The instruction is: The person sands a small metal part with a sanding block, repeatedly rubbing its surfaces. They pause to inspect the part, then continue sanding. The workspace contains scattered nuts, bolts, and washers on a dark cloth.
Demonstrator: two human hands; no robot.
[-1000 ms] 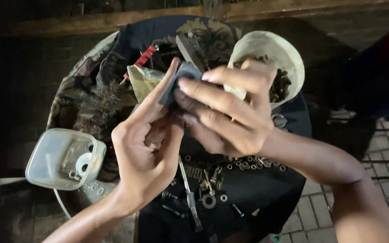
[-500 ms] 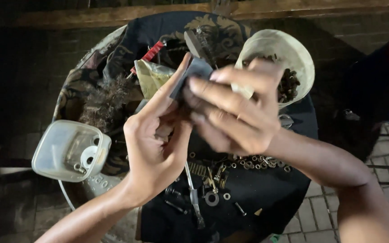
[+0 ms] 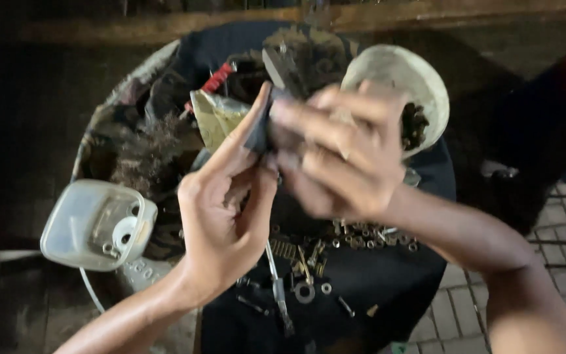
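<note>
My left hand (image 3: 221, 213) and my right hand (image 3: 335, 160) meet above a round table, both gripping a small dark flat piece (image 3: 259, 131). The left index finger points up along its left side. My right hand is blurred and covers most of the piece from the right. Below the hands, loose nuts, washers and screws (image 3: 322, 252) lie scattered on a black cloth (image 3: 361, 288).
A clear plastic container (image 3: 96, 226) sits at the table's left edge. A pale bowl (image 3: 420, 85) holding dark bits stands behind my right hand. A red-handled tool (image 3: 216, 78), a yellowish bag (image 3: 214, 118) and dark clutter lie at the back. Brick paving (image 3: 551, 262) shows at the right.
Both hands have drifted slightly right and up while still holding the dark piece. My right hand has become blurred with motion.
</note>
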